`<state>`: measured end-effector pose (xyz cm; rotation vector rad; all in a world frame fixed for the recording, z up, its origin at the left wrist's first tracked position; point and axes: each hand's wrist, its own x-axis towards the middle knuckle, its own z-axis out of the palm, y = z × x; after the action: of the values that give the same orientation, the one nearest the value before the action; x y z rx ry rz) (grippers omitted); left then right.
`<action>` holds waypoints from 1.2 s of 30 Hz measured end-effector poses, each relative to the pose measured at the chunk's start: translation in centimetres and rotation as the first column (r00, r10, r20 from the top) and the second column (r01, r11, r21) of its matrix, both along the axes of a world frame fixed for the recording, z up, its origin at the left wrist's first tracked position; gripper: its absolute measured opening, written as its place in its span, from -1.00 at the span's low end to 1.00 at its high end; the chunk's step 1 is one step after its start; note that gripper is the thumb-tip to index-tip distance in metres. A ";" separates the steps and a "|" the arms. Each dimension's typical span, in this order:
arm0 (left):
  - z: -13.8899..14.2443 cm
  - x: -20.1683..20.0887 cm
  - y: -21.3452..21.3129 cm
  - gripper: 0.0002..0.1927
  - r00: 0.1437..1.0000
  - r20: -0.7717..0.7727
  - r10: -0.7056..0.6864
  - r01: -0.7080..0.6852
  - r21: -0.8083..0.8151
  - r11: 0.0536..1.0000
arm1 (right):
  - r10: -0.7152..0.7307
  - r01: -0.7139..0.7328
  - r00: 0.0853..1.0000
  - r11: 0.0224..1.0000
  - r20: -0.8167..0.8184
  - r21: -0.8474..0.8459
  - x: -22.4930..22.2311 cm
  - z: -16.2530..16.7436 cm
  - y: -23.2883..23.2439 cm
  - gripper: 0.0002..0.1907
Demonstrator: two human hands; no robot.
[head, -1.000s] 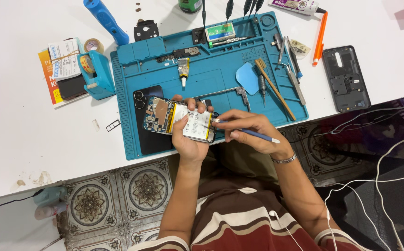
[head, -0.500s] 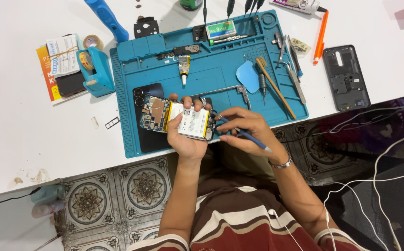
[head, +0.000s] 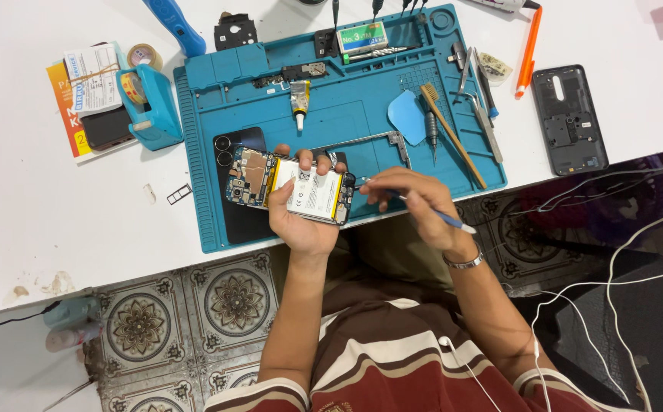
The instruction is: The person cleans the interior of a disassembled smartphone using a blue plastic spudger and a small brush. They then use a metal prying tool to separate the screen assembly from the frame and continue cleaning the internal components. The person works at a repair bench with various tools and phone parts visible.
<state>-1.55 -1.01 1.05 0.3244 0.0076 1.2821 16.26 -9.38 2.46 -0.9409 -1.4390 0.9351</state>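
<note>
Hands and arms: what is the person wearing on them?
Both arms are bare below short sleeves. The shirt has dark red, brown and cream stripes. The right hand has a silver bracelet at its wrist. The left hand wears nothing, no glove or ring that I can see. A thin white earphone cable lies over the shirt.

tool tip [head: 359, 181] behind opened phone [head: 289, 187] (contact unclear), orange pen [head: 528, 47] cropped

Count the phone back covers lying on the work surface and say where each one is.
2. A black back cover lies on the blue mat, partly under the opened phone in the left hand. A dark grey one lies on the white table, right of the mat. Others may be hidden.
</note>
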 end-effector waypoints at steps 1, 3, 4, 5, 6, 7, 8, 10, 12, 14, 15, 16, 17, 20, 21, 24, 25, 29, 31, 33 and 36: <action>0.0 0.0 0.0 -0.51 1.000 0.006 -0.005 0.005 -0.002 1.000 | 0.004 -0.004 0.999 1.000 -0.048 -0.005 0.1 -0.2 -0.2 -0.31; 0.0 -0.1 0.0 -0.52 1.000 0.019 -0.014 0.014 -0.001 1.000 | 0.032 -0.034 0.991 0.999 -0.127 -0.013 0.4 -0.5 -0.5 -0.22; 0.0 -0.1 0.0 -0.52 0.999 0.027 -0.017 0.017 0.000 1.000 | 0.056 -0.059 0.986 0.998 -0.157 -0.015 0.7 -0.5 -0.7 -0.19; 0.0 -0.1 -0.1 -0.52 0.999 0.033 -0.021 0.021 -0.003 1.000 | 0.079 -0.084 0.979 0.996 -0.187 -0.017 0.8 -0.6 -0.9 -0.15; 0.0 -0.1 -0.1 -0.52 0.999 0.039 -0.026 0.026 -0.006 1.000 | 0.028 -0.029 0.991 1.000 -0.132 -0.007 0.8 -0.7 -1.3 -0.14; 0.1 -0.1 0.0 -0.52 0.998 0.045 -0.033 0.033 -0.006 0.999 | -0.025 0.025 0.997 1.000 -0.076 0.009 0.8 -0.8 -1.8 -0.13; 0.1 -0.1 0.0 -0.52 0.998 0.052 -0.031 0.032 -0.007 0.999 | -0.078 0.079 0.997 0.997 -0.021 0.027 0.7 -0.8 -2.4 -0.12; 0.1 0.0 0.0 -0.52 0.997 0.065 -0.031 0.032 -0.013 0.999 | -0.157 0.151 0.988 0.969 0.013 0.196 0.1 -1.0 -3.0 -0.14; 0.1 -0.1 -0.1 -0.53 0.997 0.071 -0.033 0.034 -0.010 0.999 | -0.192 0.166 0.980 0.932 0.053 0.321 -0.2 -0.8 -3.5 -0.18; 0.1 -0.2 -0.2 -0.53 0.997 0.069 -0.034 0.035 -0.012 0.999 | -0.179 0.121 0.977 0.910 0.113 0.397 -0.5 -0.3 -4.0 -0.27; 0.0 -0.2 -0.2 -0.53 0.997 0.064 -0.035 0.036 -0.013 0.999 | -0.197 0.093 0.962 0.888 0.190 0.450 -0.6 0.0 -3.9 -0.38; 0.0 -0.2 -0.1 -0.52 0.998 0.060 -0.034 0.035 -0.010 0.999 | -0.217 0.057 0.940 0.862 0.265 0.504 -0.6 0.3 -3.7 -0.47; 0.0 -0.2 -0.1 -0.52 0.998 0.062 -0.034 0.035 -0.013 0.999 | -0.240 0.014 0.911 0.831 0.336 0.555 -0.7 0.6 -3.5 -0.55; -0.1 -0.3 0.0 -0.53 0.997 0.063 -0.049 0.050 -0.020 0.999 | -0.020 -0.296 0.791 0.862 0.611 0.411 -3.2 0.2 -4.5 -0.68; 0.0 -0.4 -0.1 -0.53 0.996 0.069 -0.059 0.060 -0.018 0.998 | 0.061 -0.342 0.770 0.880 0.636 0.330 -3.8 -0.1 -4.9 -0.72; 0.1 -0.4 0.1 -0.54 0.994 0.093 -0.053 0.055 -0.021 0.998 | 0.230 -0.338 0.725 0.940 0.649 0.043 -4.8 -2.4 -4.5 -0.82; 0.2 -0.2 0.1 -0.55 0.993 0.107 -0.044 0.046 -0.021 0.999 | 0.233 -0.244 0.731 0.967 0.641 -0.073 -4.4 -3.1 -4.0 -0.85; 0.4 0.1 0.3 -0.51 0.996 0.093 0.009 -0.011 0.024 1.000 | 0.109 0.226 0.466 0.945 0.878 -0.238 -5.8 -5.9 -1.0 -0.62; 0.4 0.2 0.2 -0.52 0.998 0.043 0.042 -0.044 0.037 0.998 | 0.320 0.355 0.332 0.829 0.887 -0.432 -7.5 -6.8 0.4 -0.80; 0.4 0.1 0.1 -0.52 0.999 0.047 0.026 -0.027 0.024 0.999 | 0.363 0.419 0.346 0.766 0.865 -0.488 -9.1 -7.2 0.9 -0.82; 0.3 0.0 0.2 -0.52 0.998 0.053 0.024 -0.025 0.015 1.000 | 0.317 0.387 0.325 0.815 0.891 -0.431 -9.2 -7.5 1.2 -0.84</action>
<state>-1.52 -0.79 1.35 0.3043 -0.0436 1.3153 7.04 -8.21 -5.06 -2.3117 -2.1181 0.7764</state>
